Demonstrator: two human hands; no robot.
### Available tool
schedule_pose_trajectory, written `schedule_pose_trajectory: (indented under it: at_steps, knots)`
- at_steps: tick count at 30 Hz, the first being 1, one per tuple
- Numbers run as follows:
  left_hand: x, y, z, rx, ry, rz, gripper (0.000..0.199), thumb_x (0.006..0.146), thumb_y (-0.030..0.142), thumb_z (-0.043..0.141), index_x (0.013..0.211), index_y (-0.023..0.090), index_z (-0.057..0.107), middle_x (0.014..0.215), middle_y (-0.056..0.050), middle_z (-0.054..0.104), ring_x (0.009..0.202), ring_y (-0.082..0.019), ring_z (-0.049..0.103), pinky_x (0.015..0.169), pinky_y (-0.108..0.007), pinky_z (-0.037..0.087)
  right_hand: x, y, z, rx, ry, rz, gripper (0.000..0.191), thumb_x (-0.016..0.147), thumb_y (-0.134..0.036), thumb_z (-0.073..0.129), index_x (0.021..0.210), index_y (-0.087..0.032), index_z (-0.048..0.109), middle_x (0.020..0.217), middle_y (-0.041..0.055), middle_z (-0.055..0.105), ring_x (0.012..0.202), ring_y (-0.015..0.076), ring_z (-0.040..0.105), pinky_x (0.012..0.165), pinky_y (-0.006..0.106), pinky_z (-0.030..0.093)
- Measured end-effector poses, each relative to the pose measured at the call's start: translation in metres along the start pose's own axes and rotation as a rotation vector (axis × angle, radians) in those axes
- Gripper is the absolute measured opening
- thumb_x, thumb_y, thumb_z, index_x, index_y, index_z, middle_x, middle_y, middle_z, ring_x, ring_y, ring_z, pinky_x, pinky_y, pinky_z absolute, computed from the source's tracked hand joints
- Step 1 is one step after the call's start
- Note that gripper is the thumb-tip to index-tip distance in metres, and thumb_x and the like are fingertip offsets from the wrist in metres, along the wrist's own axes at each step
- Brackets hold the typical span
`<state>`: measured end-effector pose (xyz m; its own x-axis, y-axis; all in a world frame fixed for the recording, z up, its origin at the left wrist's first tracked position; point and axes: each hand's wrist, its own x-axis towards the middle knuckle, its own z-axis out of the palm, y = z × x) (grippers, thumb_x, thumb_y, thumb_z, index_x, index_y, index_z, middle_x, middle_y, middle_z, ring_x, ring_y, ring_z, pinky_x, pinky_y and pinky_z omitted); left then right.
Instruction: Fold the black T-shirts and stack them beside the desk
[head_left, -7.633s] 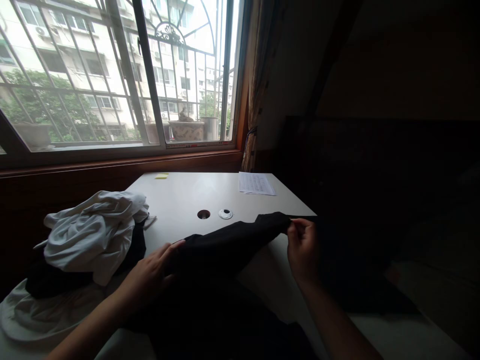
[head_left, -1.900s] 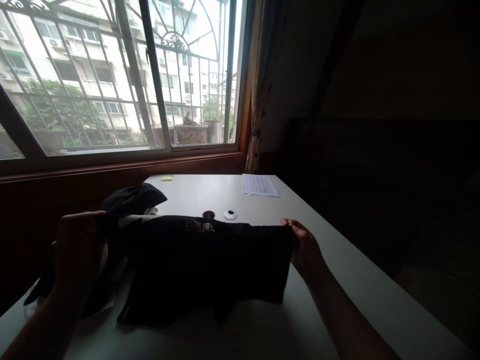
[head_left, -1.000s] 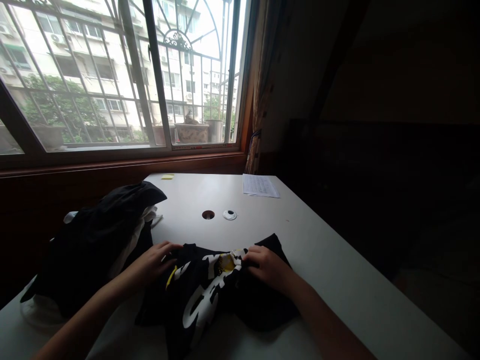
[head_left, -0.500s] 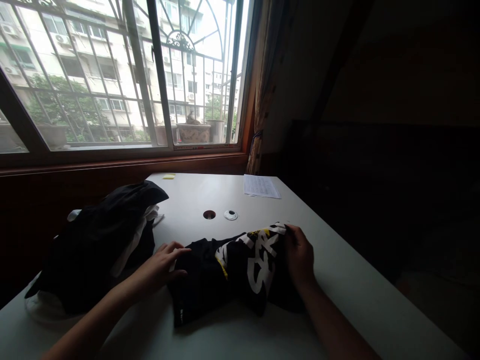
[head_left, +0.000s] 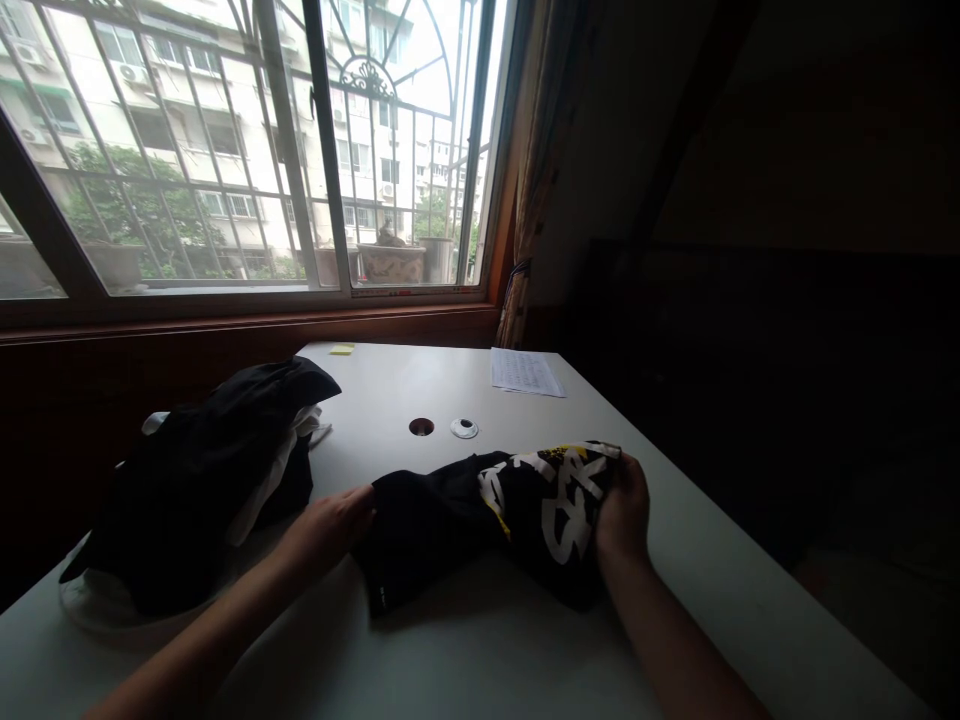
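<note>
A black garment with white lettering and yellow patches [head_left: 442, 525] stretches between my hands above the front of the white table [head_left: 480, 650]. Its exact kind is hard to tell from the folds. At its left end, my left hand [head_left: 337, 520] pinches the plain black cloth. My right hand [head_left: 624, 508] grips the printed end, the fingers partly hidden behind the fabric. Part of the lower edge hangs down, with a small white mark near the left corner.
A heap of dark and white clothes [head_left: 202, 480] lies on the table's left side. Toward the back are papers [head_left: 527, 372], a yellow sticky note [head_left: 342, 350], a round cable hole [head_left: 421, 427] and its white cover [head_left: 464, 428]. A barred window [head_left: 247, 150] stands beyond.
My left hand has closed on the garment's left end. My right hand has moved right with the printed end, so the cloth is pulled longer and its print has shifted right.
</note>
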<state>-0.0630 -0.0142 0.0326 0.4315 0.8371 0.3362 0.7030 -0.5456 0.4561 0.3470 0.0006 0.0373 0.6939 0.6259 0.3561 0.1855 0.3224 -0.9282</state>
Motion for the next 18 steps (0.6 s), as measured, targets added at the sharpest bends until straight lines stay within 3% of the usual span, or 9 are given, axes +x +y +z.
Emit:
schedule_pose_trajectory:
  at_steps: [4, 6, 9, 12, 15, 16, 18]
  knots:
    - [0.001, 0.001, -0.011, -0.007, 0.227, -0.095, 0.026, 0.101, 0.034, 0.042, 0.085, 0.020, 0.057, 0.069, 0.001, 0.057, 0.056, -0.012, 0.052, 0.052, -0.022, 0.039, -0.004, -0.008, 0.007, 0.203, 0.017, 0.032, 0.019, 0.083, -0.041, 0.062, 0.096, -0.026, 0.063, 0.090, -0.0027, 0.065, 0.079, 0.0180, 0.060, 0.070, 0.031, 0.049]
    - [0.000, -0.002, -0.019, -0.041, 0.337, -0.135, 0.030, 0.101, 0.037, 0.040, 0.081, 0.020, 0.055, 0.069, 0.001, 0.058, 0.057, -0.014, 0.055, 0.054, -0.023, 0.042, -0.007, -0.018, 0.009, 0.339, -0.033, 0.081, 0.018, 0.082, -0.040, 0.063, 0.095, -0.026, 0.064, 0.088, -0.0030, 0.066, 0.076, 0.0180, 0.062, 0.067, 0.031, 0.050]
    - [0.001, -0.013, -0.027, -0.059, 0.411, -0.166, 0.023, 0.099, 0.038, 0.045, 0.090, 0.021, 0.057, 0.080, -0.002, 0.066, 0.067, -0.018, 0.064, 0.059, -0.026, 0.049, -0.010, -0.035, 0.003, 0.456, -0.177, 0.130, 0.015, 0.081, -0.037, 0.065, 0.090, -0.025, 0.065, 0.086, -0.0029, 0.067, 0.070, 0.0165, 0.062, 0.061, 0.028, 0.050]
    - [0.002, -0.027, -0.030, -0.059, 0.470, -0.199, 0.017, 0.097, 0.037, 0.050, 0.098, 0.021, 0.057, 0.100, -0.005, 0.067, 0.077, -0.020, 0.069, 0.065, -0.029, 0.054, -0.010, -0.046, -0.009, 0.450, -0.560, 0.189, 0.018, 0.084, -0.041, 0.065, 0.082, -0.023, 0.065, 0.079, -0.0014, 0.066, 0.062, 0.0140, 0.058, 0.055, 0.025, 0.046]
    - [0.003, -0.032, -0.027, -0.032, 0.530, -0.139, 0.016, 0.097, 0.036, 0.052, 0.098, 0.021, 0.056, 0.109, -0.007, 0.061, 0.085, -0.020, 0.068, 0.069, -0.031, 0.057, -0.010, -0.052, -0.016, 0.319, -1.166, 0.385, 0.048, 0.093, -0.062, 0.047, 0.084, -0.019, 0.066, 0.070, 0.0034, 0.067, 0.049, 0.0133, 0.055, 0.045, 0.025, 0.040]
    - [0.003, -0.031, -0.026, -0.013, 0.524, -0.088, 0.015, 0.097, 0.035, 0.053, 0.100, 0.021, 0.057, 0.109, -0.007, 0.059, 0.088, -0.021, 0.067, 0.071, -0.032, 0.058, -0.012, -0.052, -0.015, 0.242, -1.315, 0.441, 0.056, 0.094, -0.066, 0.040, 0.088, -0.017, 0.067, 0.070, 0.0050, 0.069, 0.045, 0.0125, 0.054, 0.042, 0.024, 0.037]
    - [0.004, -0.023, -0.019, 0.041, 0.449, 0.039, 0.015, 0.097, 0.032, 0.056, 0.108, 0.022, 0.059, 0.111, -0.007, 0.060, 0.097, -0.022, 0.065, 0.080, -0.037, 0.059, -0.016, -0.052, -0.010, 0.065, -1.437, 0.439, 0.057, 0.096, -0.066, 0.040, 0.093, -0.016, 0.067, 0.077, 0.0072, 0.072, 0.043, 0.0117, 0.055, 0.042, 0.024, 0.037]
